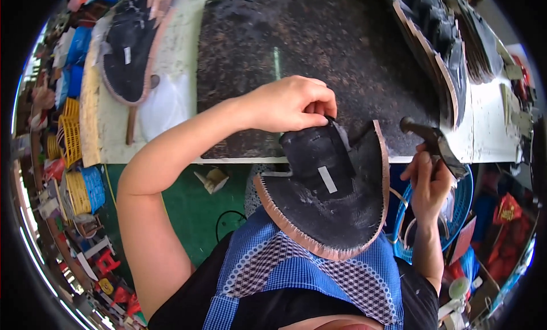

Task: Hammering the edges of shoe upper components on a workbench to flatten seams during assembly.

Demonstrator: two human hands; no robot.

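Observation:
My left hand pinches the top of a black leather panel, just off the front edge of the table. The panel has a wide curved lower edge trimmed with a pinkish-tan, notched border, and a small white label lies on its dark face. It hangs tilted over my lap, in front of a blue checked apron. To its right, my right hand is closed around a hammer with a dark metal head; its handle is mostly hidden in the hand.
A dark, worn board covers the middle of the pale table. Similar black panels lie at the left and in a stack at the right. A clear plastic bag sits left. Below the right edge stands a blue basket.

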